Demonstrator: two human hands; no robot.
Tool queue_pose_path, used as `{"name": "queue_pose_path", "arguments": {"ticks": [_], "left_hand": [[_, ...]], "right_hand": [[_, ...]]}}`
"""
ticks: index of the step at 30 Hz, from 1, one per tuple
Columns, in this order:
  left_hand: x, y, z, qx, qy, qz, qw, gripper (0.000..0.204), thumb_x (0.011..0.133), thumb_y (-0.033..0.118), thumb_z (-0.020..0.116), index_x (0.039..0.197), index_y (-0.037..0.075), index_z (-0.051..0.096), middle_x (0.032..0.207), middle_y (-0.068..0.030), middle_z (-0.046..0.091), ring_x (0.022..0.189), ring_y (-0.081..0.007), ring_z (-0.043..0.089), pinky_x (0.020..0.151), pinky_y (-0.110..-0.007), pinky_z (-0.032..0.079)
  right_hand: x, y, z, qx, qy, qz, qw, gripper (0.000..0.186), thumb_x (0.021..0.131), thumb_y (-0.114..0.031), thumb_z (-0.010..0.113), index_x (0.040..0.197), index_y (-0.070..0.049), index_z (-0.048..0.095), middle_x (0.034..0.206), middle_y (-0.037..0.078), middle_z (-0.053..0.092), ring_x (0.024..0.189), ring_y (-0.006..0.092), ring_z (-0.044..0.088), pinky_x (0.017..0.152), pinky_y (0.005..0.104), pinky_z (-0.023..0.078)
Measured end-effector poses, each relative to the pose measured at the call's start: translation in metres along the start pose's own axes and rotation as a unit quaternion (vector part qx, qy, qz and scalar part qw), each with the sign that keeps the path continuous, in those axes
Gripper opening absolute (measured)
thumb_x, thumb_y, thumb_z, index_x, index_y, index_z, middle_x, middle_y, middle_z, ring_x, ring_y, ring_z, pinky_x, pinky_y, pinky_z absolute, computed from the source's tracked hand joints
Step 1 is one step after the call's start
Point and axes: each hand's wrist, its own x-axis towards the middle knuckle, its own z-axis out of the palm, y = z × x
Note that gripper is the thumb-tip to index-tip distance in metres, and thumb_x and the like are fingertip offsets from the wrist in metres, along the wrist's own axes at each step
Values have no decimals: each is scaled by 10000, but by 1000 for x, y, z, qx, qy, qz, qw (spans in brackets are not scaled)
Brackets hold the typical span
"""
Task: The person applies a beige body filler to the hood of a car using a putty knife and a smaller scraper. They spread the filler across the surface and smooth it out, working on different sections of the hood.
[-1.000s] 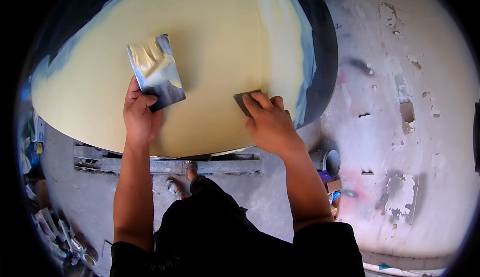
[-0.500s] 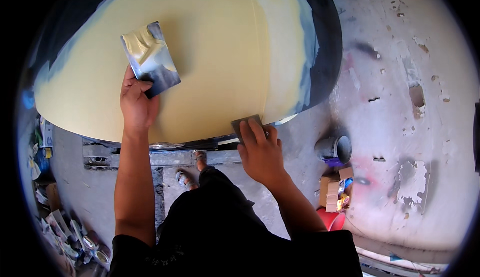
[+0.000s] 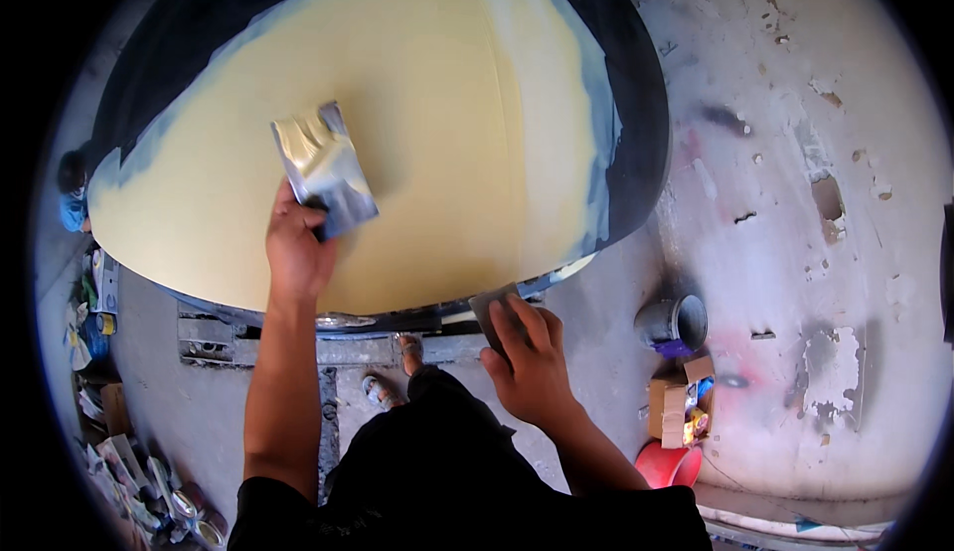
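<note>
My left hand (image 3: 299,248) is closed on a metal board (image 3: 336,175) smeared with creamy yellow putty, held over the large curved panel (image 3: 417,173). That panel has a pale yellow coat, bluish feathered borders and a dark outer band. A faint seam runs down its right part. My right hand (image 3: 529,365) grips a small grey spreader (image 3: 493,317) at the panel's lower edge, right of centre. Whether the spreader touches that edge I cannot tell.
A person (image 3: 73,198) in blue is at the far left, beside the panel. Clutter (image 3: 119,457) lines the left floor. A grey bucket (image 3: 661,324), cardboard box (image 3: 668,407) and red bucket (image 3: 666,465) stand right, beside a patchy whitish wall (image 3: 805,253).
My right hand has moved down with the spreader, from on the panel to its lower edge. The board has risen, then dropped back slightly right. A person has come into view at left.
</note>
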Motion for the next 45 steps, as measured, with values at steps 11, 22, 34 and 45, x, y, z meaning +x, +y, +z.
{"name": "queue_pose_path", "arguments": {"ticks": [11, 22, 34, 45], "left_hand": [[-18, -4, 78, -114, -29, -65, 991, 704, 610, -48, 434, 1312, 7, 459, 1238, -130, 571, 1156, -251, 541, 1029, -364, 409], [28, 19, 8, -14, 72, 83, 994, 767, 590, -40, 413, 1356, -14, 395, 1279, -142, 529, 1182, -270, 503, 1055, -399, 372], [32, 9, -3, 30, 181, 135, 974, 759, 578, -46, 433, 1335, -31, 381, 1183, -160, 567, 1077, -280, 573, 965, -373, 467], [33, 10, -11, 18, 130, 125, 983, 738, 609, -50, 470, 1341, -29, 383, 1245, -163, 541, 1147, -289, 538, 1011, -397, 426]], "right_hand": [[156, 13, -30, 221, 24, -285, 932, 398, 799, -138, 695, 1185, -59, 637, 1260, 129, 490, 1127, 337, 493, 954, 421, 425], [473, 169, -40, -179, -7, 10, 984, 488, 921, -383, 456, 1389, -244, 446, 1455, -6, 370, 1244, 405, 367, 1044, 504, 342], [702, 160, 23, -201, -166, 100, 960, 560, 915, -338, 364, 1456, -194, 340, 1530, 109, 247, 1411, 345, 212, 1161, 453, 106], [689, 136, 12, -205, -314, -42, 926, 496, 883, -340, 449, 1358, -204, 500, 1457, 97, 376, 1327, 276, 369, 1104, 357, 274]]}}
